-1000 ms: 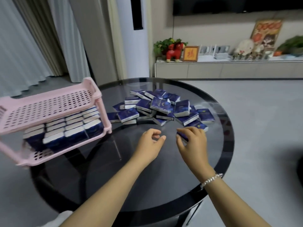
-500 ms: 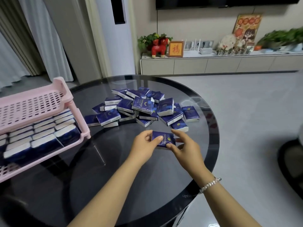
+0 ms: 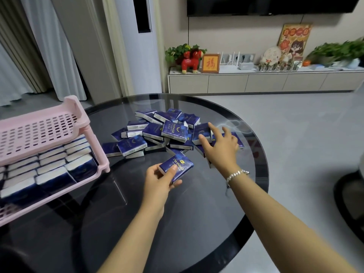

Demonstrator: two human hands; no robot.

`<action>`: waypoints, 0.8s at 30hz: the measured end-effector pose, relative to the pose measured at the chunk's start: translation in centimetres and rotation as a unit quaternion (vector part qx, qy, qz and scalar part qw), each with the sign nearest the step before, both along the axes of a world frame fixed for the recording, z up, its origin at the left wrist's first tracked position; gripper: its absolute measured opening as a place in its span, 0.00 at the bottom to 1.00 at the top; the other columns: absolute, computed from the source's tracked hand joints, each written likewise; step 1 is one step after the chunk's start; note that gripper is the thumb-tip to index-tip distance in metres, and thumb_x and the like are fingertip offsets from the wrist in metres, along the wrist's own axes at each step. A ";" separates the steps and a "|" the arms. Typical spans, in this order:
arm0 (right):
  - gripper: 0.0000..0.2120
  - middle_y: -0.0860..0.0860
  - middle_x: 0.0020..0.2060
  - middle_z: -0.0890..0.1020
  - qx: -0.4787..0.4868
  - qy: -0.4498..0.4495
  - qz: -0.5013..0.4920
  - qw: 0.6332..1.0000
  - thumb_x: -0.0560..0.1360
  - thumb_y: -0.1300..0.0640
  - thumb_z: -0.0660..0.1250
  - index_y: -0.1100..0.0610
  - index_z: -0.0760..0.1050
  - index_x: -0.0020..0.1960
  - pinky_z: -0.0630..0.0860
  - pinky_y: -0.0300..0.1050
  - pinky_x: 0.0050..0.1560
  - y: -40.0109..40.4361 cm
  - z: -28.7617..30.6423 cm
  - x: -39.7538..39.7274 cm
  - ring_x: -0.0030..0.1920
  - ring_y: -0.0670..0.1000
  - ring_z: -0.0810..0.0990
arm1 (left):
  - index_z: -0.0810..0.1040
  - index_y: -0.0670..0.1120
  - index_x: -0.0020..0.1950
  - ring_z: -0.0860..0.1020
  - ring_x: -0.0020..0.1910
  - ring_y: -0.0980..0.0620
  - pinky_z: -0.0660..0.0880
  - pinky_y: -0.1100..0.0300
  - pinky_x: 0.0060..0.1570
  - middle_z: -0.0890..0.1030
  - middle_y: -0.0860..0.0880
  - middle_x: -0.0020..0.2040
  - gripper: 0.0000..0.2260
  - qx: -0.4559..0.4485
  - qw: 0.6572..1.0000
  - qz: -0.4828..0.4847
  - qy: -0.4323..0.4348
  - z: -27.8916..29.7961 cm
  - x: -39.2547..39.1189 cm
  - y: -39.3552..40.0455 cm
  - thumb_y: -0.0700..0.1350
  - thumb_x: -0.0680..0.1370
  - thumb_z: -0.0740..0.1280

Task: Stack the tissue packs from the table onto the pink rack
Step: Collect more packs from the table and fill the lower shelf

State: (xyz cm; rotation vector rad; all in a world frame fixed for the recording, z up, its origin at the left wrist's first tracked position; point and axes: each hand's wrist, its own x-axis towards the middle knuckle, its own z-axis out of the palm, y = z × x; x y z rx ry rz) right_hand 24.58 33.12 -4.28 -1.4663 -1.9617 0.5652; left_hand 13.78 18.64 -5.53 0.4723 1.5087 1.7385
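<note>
red horse figurine [image 3: 190, 62] beside framed picture [image 3: 210, 63] on low cabinet [image 3: 266, 82]. potted plant [image 3: 178, 52] behind the figurine. curtains [image 3: 23, 54] at left.

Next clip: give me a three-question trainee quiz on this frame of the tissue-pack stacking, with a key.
1. True or false: the left hand holds a tissue pack.
2. Which shelf of the pink rack already has packs? A) top B) lower C) both
3. Fill in: the right hand reaches, fingers spread, over the ___ of packs on the glass table.

Key: 1 true; 2 B; 3 pile.
</note>
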 end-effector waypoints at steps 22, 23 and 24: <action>0.23 0.54 0.66 0.67 -0.073 0.165 0.101 0.978 0.74 0.51 0.69 0.50 0.69 0.67 0.59 0.16 0.47 -9.6 -1.6 -1.6 0.51 0.39 0.67 | 0.67 0.44 0.64 0.79 0.43 0.51 0.81 0.60 0.37 0.73 0.44 0.57 0.19 0.045 0.994 0.095 -0.033 2.2 -2.4 -4.5 0.36 0.76 0.68; 0.25 0.53 0.66 0.66 -0.085 0.163 0.105 0.977 0.73 0.51 0.69 0.50 0.67 0.69 0.60 0.16 0.47 -10.0 -1.5 -1.6 0.50 0.39 0.68 | 0.67 0.44 0.66 0.80 0.43 0.51 0.81 0.58 0.39 0.73 0.44 0.57 0.20 0.040 0.995 0.089 -0.033 2.4 -2.5 -4.9 0.36 0.76 0.68; 0.28 0.53 0.67 0.65 -0.101 0.156 0.111 0.976 0.73 0.50 0.69 0.50 0.64 0.71 0.62 0.19 0.49 -10.4 -1.3 -1.6 0.52 0.40 0.69 | 0.67 0.44 0.67 0.80 0.43 0.51 0.81 0.57 0.40 0.74 0.43 0.58 0.21 0.036 0.995 0.083 -0.033 2.5 -2.8 -5.4 0.36 0.76 0.68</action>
